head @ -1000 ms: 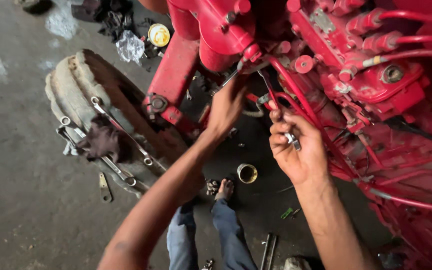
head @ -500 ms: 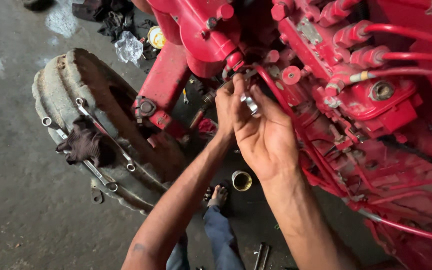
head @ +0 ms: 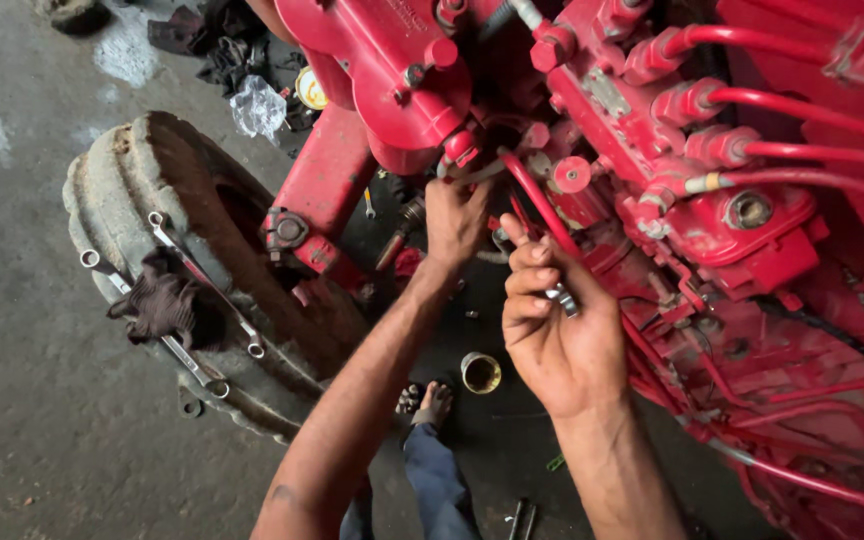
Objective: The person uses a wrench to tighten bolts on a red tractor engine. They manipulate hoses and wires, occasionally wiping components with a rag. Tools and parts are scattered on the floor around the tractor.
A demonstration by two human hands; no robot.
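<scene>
Two hands up against a red engine. Left hand reaching in under the pump housing, fingers spread on a fitting near a thin red pipe; whether clamped on anything, cannot tell. Right hand at 4 o'clock of the left, fingers curled shut round a small metal part, just beside the pipe. At 9 o'clock, a worn grey casing carrying wrenches and a dark rag. At 6 o'clock, on the floor, a small tin near a bare foot.
</scene>
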